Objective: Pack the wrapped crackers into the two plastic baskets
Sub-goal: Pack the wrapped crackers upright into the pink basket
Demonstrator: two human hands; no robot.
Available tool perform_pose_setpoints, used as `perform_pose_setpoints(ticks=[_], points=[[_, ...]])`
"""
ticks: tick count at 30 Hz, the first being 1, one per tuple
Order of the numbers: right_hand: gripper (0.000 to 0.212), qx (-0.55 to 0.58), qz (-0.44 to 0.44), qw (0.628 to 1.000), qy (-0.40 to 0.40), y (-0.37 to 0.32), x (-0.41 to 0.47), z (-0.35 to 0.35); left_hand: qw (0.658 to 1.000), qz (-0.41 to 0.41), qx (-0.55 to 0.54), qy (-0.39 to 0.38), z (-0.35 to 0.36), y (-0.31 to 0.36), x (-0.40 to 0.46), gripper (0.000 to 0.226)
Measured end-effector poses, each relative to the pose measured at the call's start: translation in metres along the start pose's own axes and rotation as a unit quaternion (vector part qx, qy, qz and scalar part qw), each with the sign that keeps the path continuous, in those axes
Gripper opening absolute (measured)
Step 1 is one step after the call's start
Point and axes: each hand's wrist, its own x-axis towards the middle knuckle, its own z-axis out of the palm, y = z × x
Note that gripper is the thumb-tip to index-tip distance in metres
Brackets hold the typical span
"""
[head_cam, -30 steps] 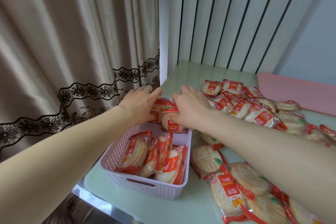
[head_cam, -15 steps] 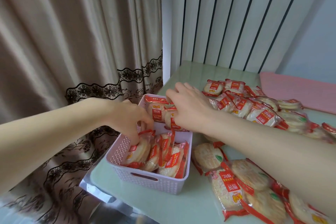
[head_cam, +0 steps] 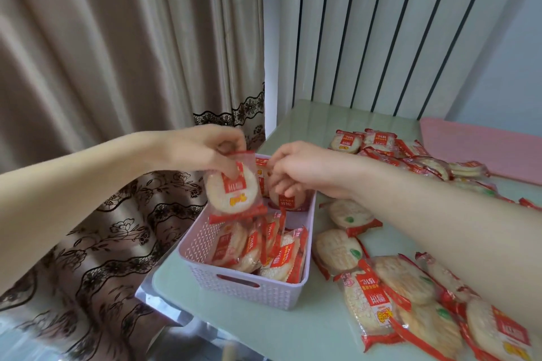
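The pale green counter (head_cam: 258,331) carries a lavender plastic basket (head_cam: 249,290) at its left edge, next to a brown curtain (head_cam: 102,67). Loose wrapped crackers (head_cam: 410,287) lie spread over the counter to the right of the basket, and more stand packed on edge in its near end (head_cam: 264,252). The left hand (head_cam: 205,149) is pinched on the top seam of one cracker packet (head_cam: 233,189), which hangs above the basket's far left side. The right hand (head_cam: 296,168) reaches into the far end, fingers curled, seemingly around another packet (head_cam: 289,199), though the grip is partly hidden.
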Motion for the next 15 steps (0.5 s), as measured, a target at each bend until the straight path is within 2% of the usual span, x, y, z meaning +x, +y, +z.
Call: perform_pose_setpoints(ticks=[3, 5, 7, 11, 13, 15], points=[[0.016, 0.097, 0.007, 0.994, -0.056, 0.000, 0.000, -0.005, 0.995, 0.000, -0.058, 0.077, -0.001, -0.007, 0.003, 0.043], [0.016, 0.118, 0.000, 0.991, -0.070, 0.002, 0.003, -0.007, 0.992, 0.008, -0.088, 0.090, 0.004, -0.011, 0.006, 0.038], [0.017, 0.107, -0.009, 0.994, -0.019, 0.004, 0.006, -0.007, 0.991, 0.015, -0.092, 0.101, 0.009, -0.016, 0.007, 0.029], [0.043, 0.081, -0.007, 0.993, 0.086, 0.008, 0.013, -0.006, 0.987, 0.011, -0.026, 0.159, 0.014, -0.020, 0.014, 0.027], [0.043, 0.055, -0.027, 0.991, 0.122, 0.010, 0.019, -0.006, 0.984, 0.011, -0.012, 0.178, 0.017, -0.020, 0.019, 0.028], [0.040, -0.024, -0.055, 0.984, 0.167, 0.010, 0.026, -0.006, 0.982, 0.011, 0.022, 0.189, 0.020, -0.023, 0.024, 0.028]])
